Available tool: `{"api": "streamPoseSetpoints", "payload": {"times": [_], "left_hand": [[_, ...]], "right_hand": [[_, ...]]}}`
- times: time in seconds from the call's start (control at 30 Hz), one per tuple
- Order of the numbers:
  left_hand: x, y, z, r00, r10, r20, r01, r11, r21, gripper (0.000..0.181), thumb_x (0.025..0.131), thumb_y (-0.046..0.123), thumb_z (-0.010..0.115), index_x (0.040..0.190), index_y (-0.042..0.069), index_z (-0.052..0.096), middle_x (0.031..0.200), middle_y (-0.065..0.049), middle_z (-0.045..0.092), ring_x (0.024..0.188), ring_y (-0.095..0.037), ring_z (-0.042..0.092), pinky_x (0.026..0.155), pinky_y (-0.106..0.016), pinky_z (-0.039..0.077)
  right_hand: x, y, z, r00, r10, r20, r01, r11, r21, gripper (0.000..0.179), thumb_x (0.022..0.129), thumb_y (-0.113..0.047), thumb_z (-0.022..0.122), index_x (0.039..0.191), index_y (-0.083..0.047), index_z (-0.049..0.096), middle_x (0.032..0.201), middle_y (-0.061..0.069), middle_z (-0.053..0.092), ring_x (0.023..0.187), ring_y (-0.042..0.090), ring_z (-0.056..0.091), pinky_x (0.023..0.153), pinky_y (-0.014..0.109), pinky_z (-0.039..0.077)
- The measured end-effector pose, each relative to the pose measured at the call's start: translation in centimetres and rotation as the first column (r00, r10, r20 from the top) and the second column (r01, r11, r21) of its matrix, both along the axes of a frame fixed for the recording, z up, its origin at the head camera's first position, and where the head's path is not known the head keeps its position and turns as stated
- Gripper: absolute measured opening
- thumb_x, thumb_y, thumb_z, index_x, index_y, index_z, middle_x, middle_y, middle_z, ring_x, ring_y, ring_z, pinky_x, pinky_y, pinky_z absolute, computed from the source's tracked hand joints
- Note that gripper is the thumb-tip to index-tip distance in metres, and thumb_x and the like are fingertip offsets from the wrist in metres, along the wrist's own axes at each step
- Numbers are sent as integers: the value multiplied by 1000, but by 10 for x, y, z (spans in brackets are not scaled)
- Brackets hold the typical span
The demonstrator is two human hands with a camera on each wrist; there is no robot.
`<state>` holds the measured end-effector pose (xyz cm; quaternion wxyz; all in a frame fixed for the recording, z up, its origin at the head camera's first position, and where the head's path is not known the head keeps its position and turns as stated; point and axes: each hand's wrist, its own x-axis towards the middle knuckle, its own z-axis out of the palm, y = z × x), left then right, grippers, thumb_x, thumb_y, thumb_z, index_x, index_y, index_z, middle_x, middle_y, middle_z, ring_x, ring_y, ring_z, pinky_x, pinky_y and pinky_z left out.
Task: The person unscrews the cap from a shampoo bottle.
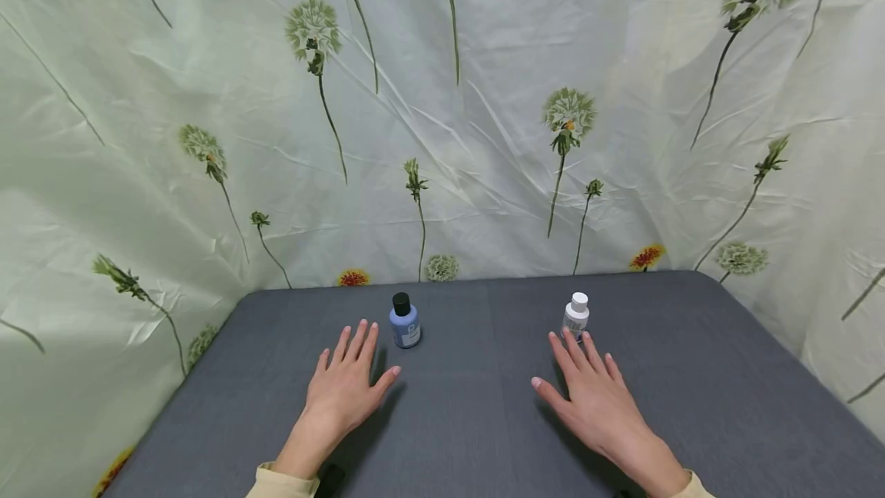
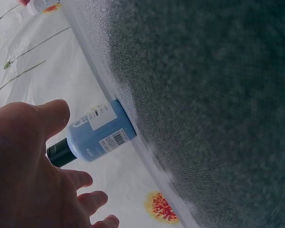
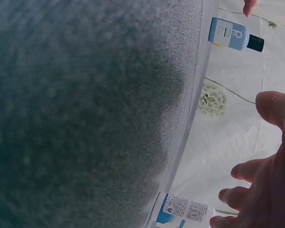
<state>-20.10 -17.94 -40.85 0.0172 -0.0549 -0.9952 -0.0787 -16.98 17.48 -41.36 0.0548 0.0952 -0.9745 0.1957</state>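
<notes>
A blue bottle with a black cap (image 1: 405, 321) stands upright on the grey table, just beyond and right of my left hand (image 1: 346, 390). That hand hovers palm down with its fingers spread, holding nothing. A white bottle with a white cap (image 1: 577, 312) stands farther right, its lower part partly hidden by fingertips of my right hand (image 1: 598, 406). The right hand is also spread above the table and holds nothing. In the left wrist view the blue bottle (image 2: 102, 130) shows its label and barcode. The right wrist view shows the white bottle (image 3: 183, 211) near the fingertips.
The grey cloth-covered table (image 1: 456, 421) reaches back to a pale curtain (image 1: 484, 137) printed with dandelions and other flowers. The curtain also hangs along the left and right sides. The two bottles stand well apart in the table's far half.
</notes>
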Motion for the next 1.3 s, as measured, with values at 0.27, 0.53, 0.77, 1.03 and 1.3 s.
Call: {"api": "streamPoseSetpoints", "payload": {"times": [0.27, 0.53, 0.77, 1.03, 1.3], "left_hand": [[-4, -5, -2, 1000, 9, 0, -9, 1000, 20, 83, 97, 59, 49, 157, 10, 21, 162, -13, 16, 148, -36, 10, 112, -62, 13], [-9, -9, 1, 1000, 8, -25, -7, 1000, 29, 81, 97, 58, 49, 157, 10, 23, 162, -14, 18, 147, -37, 13, 112, -62, 14], [-16, -15, 4, 999, 12, -46, -10, 1000, 24, 80, 97, 56, 50, 157, 10, 24, 161, -15, 19, 147, -37, 13, 112, -63, 13], [-27, -25, 12, 997, -31, -67, 33, 999, 29, 80, 97, 57, 50, 157, 10, 24, 161, -15, 19, 147, -38, 11, 112, -63, 11], [-39, -31, 12, 994, -67, -92, 70, 997, 34, 79, 97, 56, 50, 157, 11, 26, 161, -14, 20, 148, -36, 10, 112, -62, 9]], "right_hand": [[-3, -7, 2, 998, 21, -53, -22, 1000, -18, 73, 97, -53, 54, 153, -9, 35, 157, 15, 30, 145, 39, 19, 108, 65, 15], [-11, -12, 0, 990, 83, -110, -92, 993, -79, 66, 96, -44, 62, 150, -13, 42, 155, 11, 37, 144, 37, 25, 109, 63, 18], [-21, -16, 0, 976, 148, -163, -164, 982, -92, 65, 96, -45, 61, 150, -13, 43, 154, 11, 37, 144, 36, 26, 110, 60, 19], [-35, -24, 3, 961, 206, -182, -222, 973, -68, 65, 96, -46, 61, 149, -13, 44, 155, 10, 36, 144, 35, 25, 110, 61, 19], [-51, -34, 1, 946, 274, -172, -293, 951, -100, 65, 96, -40, 64, 150, -11, 42, 155, 11, 35, 144, 35, 25, 111, 60, 19]]}}
